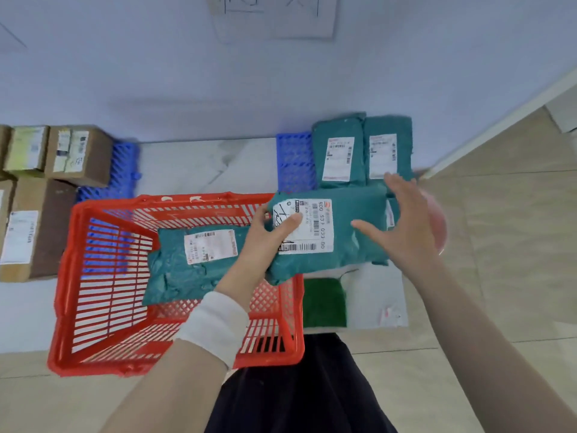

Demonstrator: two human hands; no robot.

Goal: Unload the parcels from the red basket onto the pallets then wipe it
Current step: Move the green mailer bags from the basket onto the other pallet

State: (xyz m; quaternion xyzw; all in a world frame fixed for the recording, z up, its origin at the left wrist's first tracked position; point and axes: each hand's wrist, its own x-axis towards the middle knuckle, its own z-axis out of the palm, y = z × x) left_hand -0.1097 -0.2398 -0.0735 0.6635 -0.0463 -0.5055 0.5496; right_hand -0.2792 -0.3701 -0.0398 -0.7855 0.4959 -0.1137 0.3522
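A teal poly-mailer parcel (327, 232) is held above the right rim of the red basket (103, 307), gripped at its left end by the left hand (268, 235), whose thumb is pressed onto the white shipping label. The right hand (402, 223) is spread open over the parcel's right end, and whether it touches the film cannot be told for certain. The film is creased and sags a little, so soft, light contents are judged likely; the glossy plastic may slip, and support under both ends would be steadier than a pinch at one edge. A second teal parcel (193, 264) lies in the basket. Two more teal parcels (362, 151) lie side by side on the blue pallet (295, 164) beyond.
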